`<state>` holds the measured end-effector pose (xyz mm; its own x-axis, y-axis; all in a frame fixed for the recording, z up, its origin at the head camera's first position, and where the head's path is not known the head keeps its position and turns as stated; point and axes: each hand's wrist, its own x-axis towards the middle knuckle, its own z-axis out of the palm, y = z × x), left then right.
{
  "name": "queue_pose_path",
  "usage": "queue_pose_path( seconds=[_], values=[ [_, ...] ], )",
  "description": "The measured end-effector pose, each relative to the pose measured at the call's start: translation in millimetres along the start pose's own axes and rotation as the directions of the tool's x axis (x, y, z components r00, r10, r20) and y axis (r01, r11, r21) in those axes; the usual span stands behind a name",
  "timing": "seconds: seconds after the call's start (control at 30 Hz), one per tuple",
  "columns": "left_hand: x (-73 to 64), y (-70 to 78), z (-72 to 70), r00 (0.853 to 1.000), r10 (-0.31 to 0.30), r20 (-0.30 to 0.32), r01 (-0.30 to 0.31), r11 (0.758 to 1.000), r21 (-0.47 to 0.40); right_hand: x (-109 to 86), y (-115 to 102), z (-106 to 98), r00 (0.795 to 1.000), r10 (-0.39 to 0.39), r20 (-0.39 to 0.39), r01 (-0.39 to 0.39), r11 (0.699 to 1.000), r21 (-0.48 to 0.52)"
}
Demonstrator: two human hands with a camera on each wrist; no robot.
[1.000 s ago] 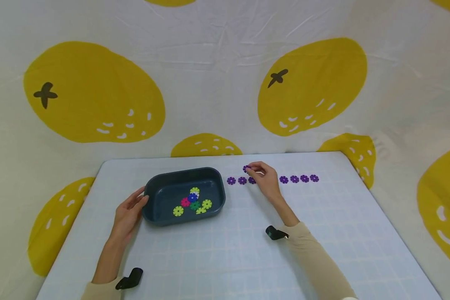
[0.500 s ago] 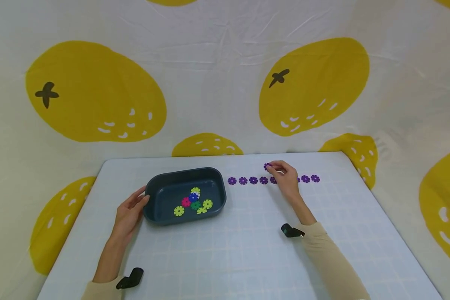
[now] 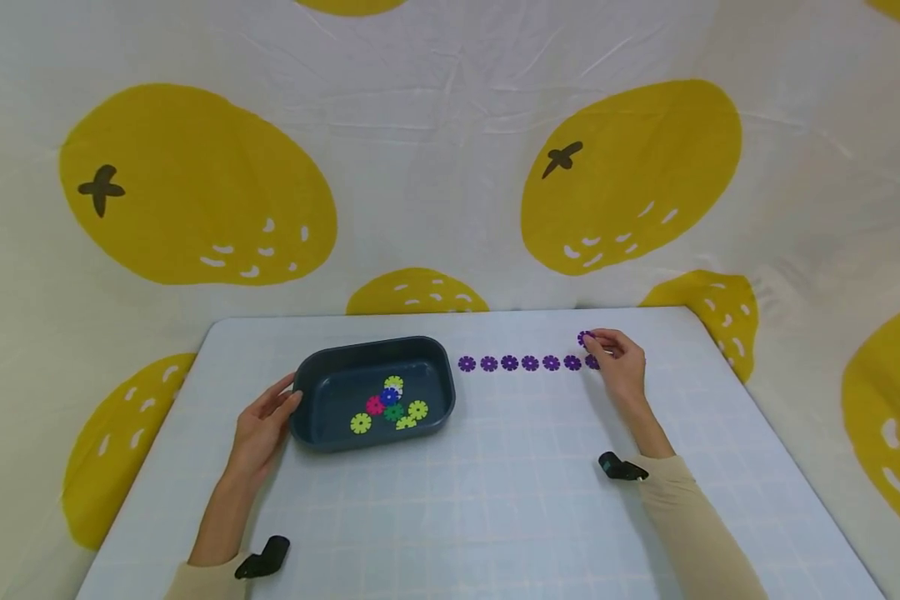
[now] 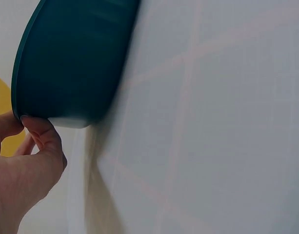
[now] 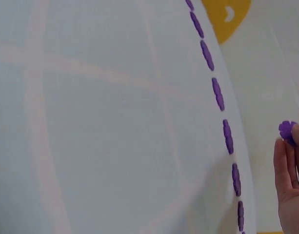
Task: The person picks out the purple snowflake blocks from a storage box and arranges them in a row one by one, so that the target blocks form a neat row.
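My right hand (image 3: 621, 367) pinches a purple flower-shaped snowflake disc (image 3: 584, 338) between thumb and fingers, above the right part of a row. That row is of matching purple discs, one of them a purple disc (image 3: 530, 363) near its middle; the hand hides its right end in the head view. In the right wrist view the held disc (image 5: 287, 131) is up off the table. On the left, my left hand (image 3: 258, 437) grips the left end of a dark teal tub (image 3: 326, 408), thumb and fingers at its rim. The left wrist view shows the tub's outer side (image 4: 71, 58).
Inside the tub lie several loose discs: yellow ones such as the yellow disc (image 3: 360, 423), a pink disc (image 3: 375, 405), a blue disc (image 3: 389, 397) and a green disc (image 3: 393, 412). A white checked tabletop (image 3: 450, 517) meets a fruit-patterned cloth (image 3: 435, 208) behind.
My right hand has moved right along the row, carrying the purple disc and uncovering discs to its left. The left hand stays on the tub.
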<state>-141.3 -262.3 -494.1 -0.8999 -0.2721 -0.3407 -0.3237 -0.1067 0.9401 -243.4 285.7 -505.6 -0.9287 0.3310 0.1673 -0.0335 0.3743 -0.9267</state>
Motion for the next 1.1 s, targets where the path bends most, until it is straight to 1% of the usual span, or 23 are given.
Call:
queue_pose_path(
  seconds=[0.1,0.2,0.4,0.53,0.63,0.77,0.87,0.93,1.1],
  values=[
    [-0.6,0.1,-0.8,1.0,-0.002,-0.001,0.002,1.0,-0.001,1.9,7.3,-11.7,0.999,0.027,-0.032,-0.027,1.0,-0.016],
    [-1.5,0.0,-1.8,1.0,-0.002,-0.003,0.002,1.0,0.003,3.8,14.1,-23.0,0.997,0.057,-0.055,-0.058,0.998,-0.007],
    [-3.7,-0.1,-2.4,1.0,0.008,-0.003,-0.008,1.0,0.002,9.0,30.9,-44.2,0.986,0.122,-0.11,-0.116,0.991,0.06],
    [-4.7,-0.1,-2.3,1.0,0.014,0.002,-0.014,1.0,0.009,12.2,40.9,-57.5,0.972,0.19,-0.139,-0.184,0.981,0.059],
    [-4.6,-0.7,-2.5,1.0,0.02,0.007,-0.02,1.0,0.007,14.5,46.2,-65.7,0.959,0.245,-0.14,-0.237,0.969,0.071],
    [-3.0,-1.9,-2.4,1.0,0.019,0.019,-0.019,1.0,-0.009,18.2,52.9,-74.3,0.947,0.28,-0.159,-0.269,0.959,0.089],
    [-2.4,-2.6,-1.7,0.999,0.029,0.023,-0.029,1.0,-0.011,20.6,57.5,-80.5,0.94,0.298,-0.167,-0.296,0.955,0.039],
    [-2.5,-3.1,-0.8,0.999,0.04,0.024,-0.039,0.999,-0.009,21.7,58.9,-83.8,0.939,0.299,-0.169,-0.307,0.951,-0.02],
    [-3.7,-3.4,1.8,0.998,0.054,0.022,-0.053,0.998,-0.024,24.4,59.3,-89.2,0.945,0.283,-0.162,-0.311,0.932,-0.185]
  ],
)
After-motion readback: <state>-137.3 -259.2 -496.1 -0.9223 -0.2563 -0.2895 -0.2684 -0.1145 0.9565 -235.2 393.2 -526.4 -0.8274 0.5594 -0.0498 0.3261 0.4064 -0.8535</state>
